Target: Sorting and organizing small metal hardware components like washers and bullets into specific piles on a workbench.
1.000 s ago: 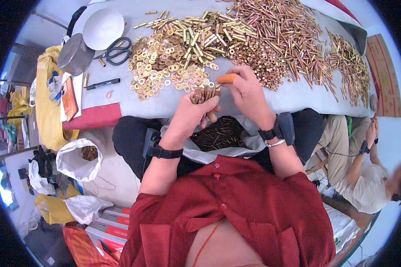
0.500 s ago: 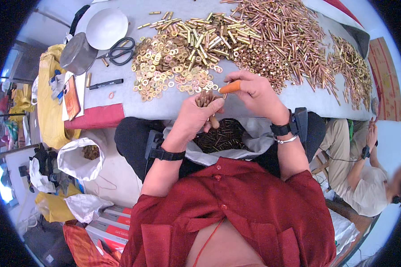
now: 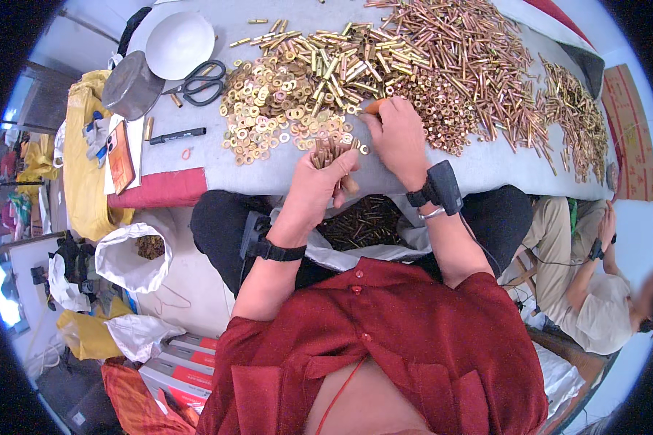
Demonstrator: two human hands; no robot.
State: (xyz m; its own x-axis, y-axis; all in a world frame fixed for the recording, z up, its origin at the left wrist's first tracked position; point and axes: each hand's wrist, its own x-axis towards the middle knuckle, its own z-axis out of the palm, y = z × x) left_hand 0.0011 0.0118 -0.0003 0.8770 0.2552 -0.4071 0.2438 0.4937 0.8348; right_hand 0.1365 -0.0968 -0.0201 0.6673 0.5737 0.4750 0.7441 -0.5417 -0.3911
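Orange phone (image 3: 120, 156) lies by the near left corner of the grey table (image 3: 214, 158), then a black marker (image 3: 178, 136); washers (image 3: 268, 109) spread toward the near edge; left hand (image 3: 313, 190), over that edge, is closed round a bundle of metal pins (image 3: 331, 152); right hand (image 3: 400, 134) is beside the nuts (image 3: 442, 119), its hold I cannot tell; metal rods (image 3: 482, 54) heap toward the far edge

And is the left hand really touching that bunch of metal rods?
Touching. The head view shows the left hand closed around the bunch of metal rods, with their ends sticking out past the thumb.
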